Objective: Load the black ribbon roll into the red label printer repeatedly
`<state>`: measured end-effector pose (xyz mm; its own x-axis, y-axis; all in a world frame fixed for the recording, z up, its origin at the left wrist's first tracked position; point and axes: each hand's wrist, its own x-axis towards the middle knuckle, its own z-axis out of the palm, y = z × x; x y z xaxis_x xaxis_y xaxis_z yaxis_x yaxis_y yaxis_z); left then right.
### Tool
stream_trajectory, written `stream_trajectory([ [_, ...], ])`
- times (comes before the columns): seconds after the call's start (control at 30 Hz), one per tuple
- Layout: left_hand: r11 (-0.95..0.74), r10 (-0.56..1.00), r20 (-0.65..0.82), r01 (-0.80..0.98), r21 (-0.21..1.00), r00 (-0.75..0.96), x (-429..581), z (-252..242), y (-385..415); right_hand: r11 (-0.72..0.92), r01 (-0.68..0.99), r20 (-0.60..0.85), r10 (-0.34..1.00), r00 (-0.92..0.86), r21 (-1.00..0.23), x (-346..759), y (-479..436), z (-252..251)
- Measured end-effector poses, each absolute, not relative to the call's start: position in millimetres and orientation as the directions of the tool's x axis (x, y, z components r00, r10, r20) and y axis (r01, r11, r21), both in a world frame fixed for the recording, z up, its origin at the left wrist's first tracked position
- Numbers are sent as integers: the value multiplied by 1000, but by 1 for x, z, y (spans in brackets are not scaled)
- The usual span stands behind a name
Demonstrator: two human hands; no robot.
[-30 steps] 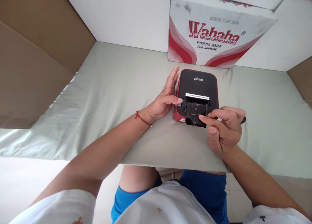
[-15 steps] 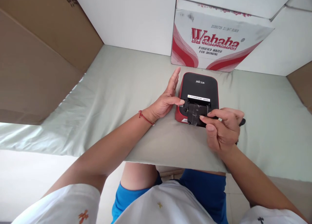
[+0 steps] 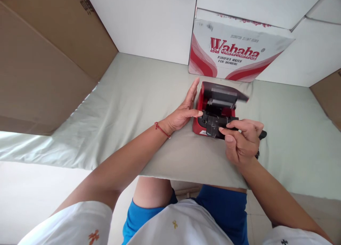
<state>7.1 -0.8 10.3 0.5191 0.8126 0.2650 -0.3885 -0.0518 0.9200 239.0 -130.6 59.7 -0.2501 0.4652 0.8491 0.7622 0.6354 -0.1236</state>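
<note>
A red and black printer-like device (image 3: 197, 126) sits on the cloth-covered table, its black lid (image 3: 223, 91) tilted up and blurred. Inside, a dark cavity with red walls shows. My left hand (image 3: 185, 112) lies against the device's left side, fingers stretched out, thumb tip on its front left corner. At the front right, the bent fingers of my right hand (image 3: 243, 138) touch a black strip-like piece (image 3: 214, 126) over the device's front edge. Part of another black object (image 3: 263, 134) sticks out behind my right hand; what it is cannot be made out.
A white and red Wahaha carton (image 3: 234, 56) stands just behind the device, among plain white boxes (image 3: 144, 25). Brown cardboard boxes stand at the left (image 3: 48, 67) and far right (image 3: 329, 96). Pale green cloth (image 3: 128, 96) covers the table.
The device's lid has swung up from closed, showing the inside. Both hands have stayed at nearly the same places on the device. The view has shifted slightly.
</note>
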Motion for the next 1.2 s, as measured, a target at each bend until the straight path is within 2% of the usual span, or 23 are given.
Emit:
stream_trajectory([
  [0.23, 46, 801, 215, -415, 908, 558, 4, 18, -7, 684, 711, 822, 492, -288, -161, 242, -129, 69],
  [0.3, 49, 811, 211, -422, 905, 546, 4, 16, -7, 737, 613, 767, 560, -315, -285, 247, -128, 80],
  [0.37, 64, 832, 201, -450, 891, 517, 5, 13, -6, 700, 490, 694, 680, -235, -520, 254, -125, 99],
  [0.43, 98, 859, 168, -478, 873, 483, 7, 10, -3, 539, 415, 567, 821, -64, -733, 260, -116, 124],
  [0.47, 114, 872, 147, -486, 867, 467, 8, 8, -2, 441, 425, 488, 873, 1, -790, 262, -108, 138],
  [0.5, 127, 882, 127, -489, 863, 454, 9, 8, -1, 357, 492, 424, 905, 27, -794, 262, -99, 152],
  [0.57, 142, 893, 102, -489, 861, 439, 10, 8, -1, 272, 721, 288, 952, -105, -637, 258, -75, 175],
  [0.67, 141, 907, 93, -502, 853, 411, 11, 11, -2, 301, 907, -76, 939, -336, -295, 239, -39, 187],
  [0.77, 152, 914, 76, -510, 847, 398, 11, 16, -5, 333, 941, -372, 883, -287, 66, 214, -16, 179],
  [0.8, 162, 914, 66, -509, 846, 401, 11, 18, -6, 332, 931, -413, 877, -246, 151, 207, -12, 175],
  [0.87, 182, 913, 47, -509, 842, 405, 10, 20, -7, 325, 914, -447, 874, -192, 242, 197, -7, 170],
  [0.97, 183, 917, 43, -514, 838, 396, 11, 20, -6, 323, 909, -450, 875, -181, 263, 191, -7, 169],
  [1.03, 173, 920, 48, -513, 841, 390, 12, 19, -5, 302, 926, -418, 889, -187, 227, 195, -11, 172],
  [1.1, 165, 920, 56, -512, 843, 388, 13, 17, -4, 275, 953, -348, 912, -216, 129, 206, -18, 179],
  [1.2, 158, 917, 68, -514, 843, 394, 13, 15, -1, 276, 952, -164, 941, -295, -129, 240, -39, 196],
])
